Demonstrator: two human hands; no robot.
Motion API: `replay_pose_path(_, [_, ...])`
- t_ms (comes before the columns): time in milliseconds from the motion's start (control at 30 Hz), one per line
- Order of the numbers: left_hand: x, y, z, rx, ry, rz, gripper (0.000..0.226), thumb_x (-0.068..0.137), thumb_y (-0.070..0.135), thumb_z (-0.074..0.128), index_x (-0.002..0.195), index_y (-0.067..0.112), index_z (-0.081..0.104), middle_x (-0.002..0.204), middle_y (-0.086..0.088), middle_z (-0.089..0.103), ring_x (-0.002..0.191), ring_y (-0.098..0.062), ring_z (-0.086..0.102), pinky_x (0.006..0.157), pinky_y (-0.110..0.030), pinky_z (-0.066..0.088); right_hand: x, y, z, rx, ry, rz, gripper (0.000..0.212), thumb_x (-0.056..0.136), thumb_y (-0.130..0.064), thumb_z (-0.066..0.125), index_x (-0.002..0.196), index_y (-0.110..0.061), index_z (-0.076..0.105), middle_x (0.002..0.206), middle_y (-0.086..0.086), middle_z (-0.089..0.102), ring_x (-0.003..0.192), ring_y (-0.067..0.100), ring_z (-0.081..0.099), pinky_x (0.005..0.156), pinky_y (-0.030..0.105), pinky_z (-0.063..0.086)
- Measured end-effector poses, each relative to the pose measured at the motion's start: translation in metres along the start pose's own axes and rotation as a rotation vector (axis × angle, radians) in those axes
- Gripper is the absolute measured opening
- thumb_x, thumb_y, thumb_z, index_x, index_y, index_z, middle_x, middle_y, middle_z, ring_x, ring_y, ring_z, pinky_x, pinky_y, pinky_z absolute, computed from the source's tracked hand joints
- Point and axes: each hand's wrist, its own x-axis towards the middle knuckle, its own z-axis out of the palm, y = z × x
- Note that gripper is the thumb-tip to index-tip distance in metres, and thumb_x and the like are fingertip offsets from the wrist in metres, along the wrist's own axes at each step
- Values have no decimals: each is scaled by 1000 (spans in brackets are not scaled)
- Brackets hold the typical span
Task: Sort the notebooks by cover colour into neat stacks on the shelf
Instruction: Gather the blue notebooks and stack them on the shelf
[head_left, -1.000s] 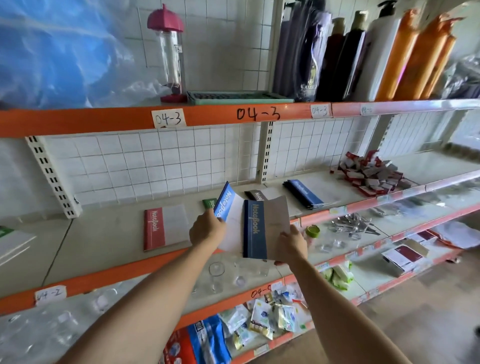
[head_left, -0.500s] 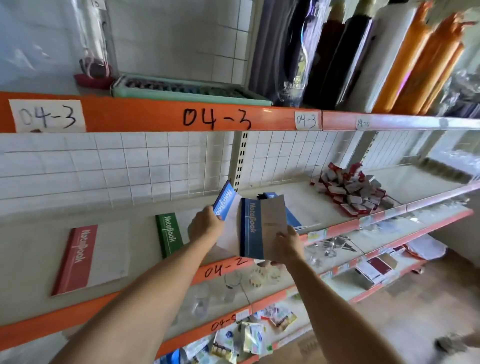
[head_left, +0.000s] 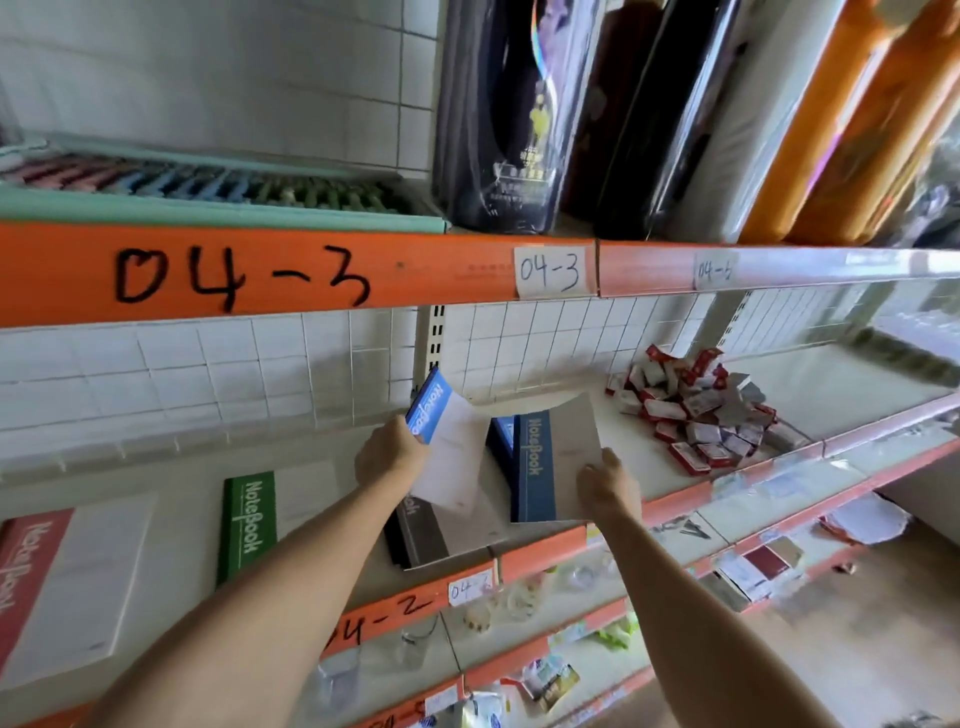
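Orange-edged shelf (head_left: 545, 553) against white tile, notebooks laid out by colour.
Left hand (head_left: 389, 457) grips a bright blue notebook (head_left: 441, 436); right hand (head_left: 608, 480) pinches a dark blue notebook (head_left: 550, 462) above its stack. Red notebook (head_left: 57, 582), green notebook (head_left: 248, 525) and grey notebook (head_left: 421, 535) lie flat.

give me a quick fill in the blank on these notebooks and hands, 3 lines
1. The left hand holds a notebook with a light ____ spine.
2. The right hand holds a notebook with a ____ blue spine.
3. Between the red notebook and the left arm lies a ____ notebook on the shelf.

Missing words: blue; dark; green
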Motion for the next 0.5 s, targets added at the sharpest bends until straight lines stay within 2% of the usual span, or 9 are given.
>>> replay_pose_path(100, [7,11,1,-2,56,-30,27,94,30,52,117,17,59,111,-9,66,98,-33,65,71,-32,42,28,-6,-3,-66,-32,-76,24,79,-15,47,103,-20,50,91,13,63,85,35,61,74,34,47])
replay_pose_path(200, [4,17,7,-7,98,-74,25,95,29,53,115,16,60,107,-8,66,84,-28,61,67,-32,42,47,-7,-2,-174,-51,-148,21,82,-16,48,102,-22,50,87,12,59,85,35,61,70,35,47])
replay_pose_path(300, [2,23,15,-15,100,-96,24,94,30,53,112,16,60,107,-8,67,89,-30,64,72,-34,50,66,-6,-4,-229,-63,-236,21,85,-15,51,106,-14,51,97,14,56,90,36,60,76,42,56])
replay_pose_path(367, [1,28,17,-19,109,-110,25,93,31,52,112,16,60,107,-9,67,91,-31,65,76,-36,54,80,-8,-6,-270,-82,-266,24,86,-16,55,109,-11,52,108,16,53,99,38,58,83,47,55])
replay_pose_path(433, [-2,36,20,-1,129,-140,25,94,31,52,111,16,60,108,-9,67,93,-31,65,75,-34,52,92,-6,-7,-312,-130,-265,29,84,-17,57,111,-9,57,113,17,56,102,38,59,86,45,55])
replay_pose_path(500, [-7,44,26,1,154,-160,25,94,33,53,112,16,59,107,-8,67,89,-30,65,71,-33,51,99,-2,-10,-331,-193,-267,30,80,-17,60,107,-5,66,107,18,66,97,35,65,83,38,58])
